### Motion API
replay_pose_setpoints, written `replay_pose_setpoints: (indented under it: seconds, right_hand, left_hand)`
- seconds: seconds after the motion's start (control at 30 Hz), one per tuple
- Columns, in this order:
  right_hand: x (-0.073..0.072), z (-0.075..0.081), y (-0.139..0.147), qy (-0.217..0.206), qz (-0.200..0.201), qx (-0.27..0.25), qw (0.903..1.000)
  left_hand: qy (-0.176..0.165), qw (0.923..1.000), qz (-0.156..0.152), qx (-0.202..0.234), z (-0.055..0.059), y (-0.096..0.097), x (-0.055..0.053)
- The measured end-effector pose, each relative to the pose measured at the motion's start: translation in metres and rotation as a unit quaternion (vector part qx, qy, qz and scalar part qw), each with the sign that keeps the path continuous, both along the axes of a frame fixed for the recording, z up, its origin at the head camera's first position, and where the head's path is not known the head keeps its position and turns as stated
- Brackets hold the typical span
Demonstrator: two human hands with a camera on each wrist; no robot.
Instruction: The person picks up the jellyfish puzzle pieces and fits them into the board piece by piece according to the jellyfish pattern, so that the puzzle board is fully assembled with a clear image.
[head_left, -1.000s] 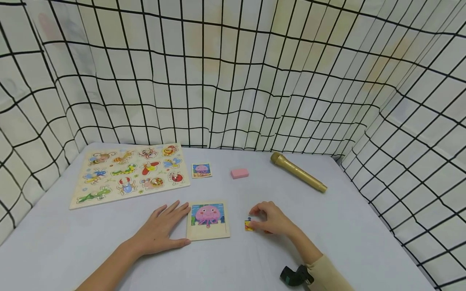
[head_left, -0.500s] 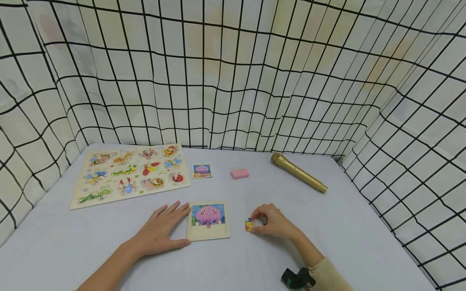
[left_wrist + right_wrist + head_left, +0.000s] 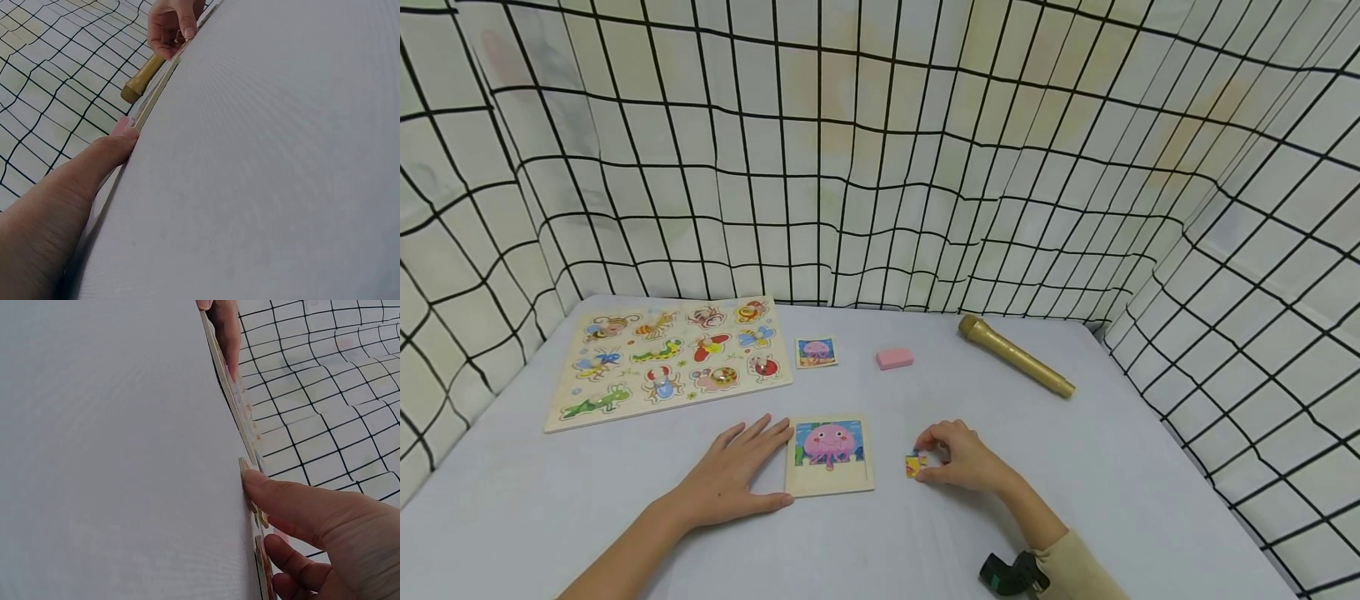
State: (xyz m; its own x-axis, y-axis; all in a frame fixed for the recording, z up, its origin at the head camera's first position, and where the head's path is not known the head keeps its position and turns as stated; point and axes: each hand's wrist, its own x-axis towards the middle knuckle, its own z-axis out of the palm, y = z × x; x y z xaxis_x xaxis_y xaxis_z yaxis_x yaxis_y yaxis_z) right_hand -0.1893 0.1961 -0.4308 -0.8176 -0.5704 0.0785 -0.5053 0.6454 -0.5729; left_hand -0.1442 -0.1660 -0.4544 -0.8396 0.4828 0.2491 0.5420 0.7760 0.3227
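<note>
A wooden jigsaw puzzle board (image 3: pixel 830 481) lies in front of me, its upper part filled with a pink jellyfish picture and its lower strip bare wood. My left hand (image 3: pixel 727 477) lies flat beside it, fingers extended, fingertips and thumb at its left edge. To the right of the board, my right hand (image 3: pixel 961 457) pinches a small yellow and red puzzle piece (image 3: pixel 912 467) with a blue knob between thumb and forefinger, low at the table. The right wrist view shows a second piece (image 3: pixel 265 575) below the curled fingers, hidden by the hand in the head view.
A large insect peg puzzle (image 3: pixel 679 398) lies at the back left. Behind the board are a small jellyfish picture card (image 3: pixel 816 352) and a pink block (image 3: pixel 894 358). A gold microphone (image 3: pixel 1017 357) lies at the back right. Black netting (image 3: pixel 880 175) over white cloth encloses the table.
My right hand's thumb has shifted from over the yellow puzzle piece to its near edge, so the hand now pinches it and more of it shows. My left hand has stayed still.
</note>
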Motion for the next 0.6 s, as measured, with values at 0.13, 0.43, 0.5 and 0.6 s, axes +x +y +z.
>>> replay_pose_setpoints:
  seconds: [0.13, 0.43, 0.5, 0.6]
  right_hand:
    - [0.000, 0.001, 0.000, -0.042, 0.000, -0.033, 0.9986]
    - [0.016, 0.030, -0.010, -0.133, 0.004, -0.110, 0.9849]
    - [0.015, 0.030, -0.011, -0.126, 0.005, -0.107, 0.9863]
    - [0.015, 0.031, -0.013, -0.111, 0.002, -0.099, 0.9888]
  left_hand:
    - [0.002, 1.0000, -0.001, -0.001, 0.000, 0.000, 0.000]
    - [0.001, 1.0000, 0.000, -0.004, -0.001, 0.000, 0.000]
    - [-0.001, 1.0000, 0.000, -0.005, -0.001, 0.000, 0.000]
    - [0.001, 1.0000, 0.000, -0.008, -0.001, 0.000, -0.001]
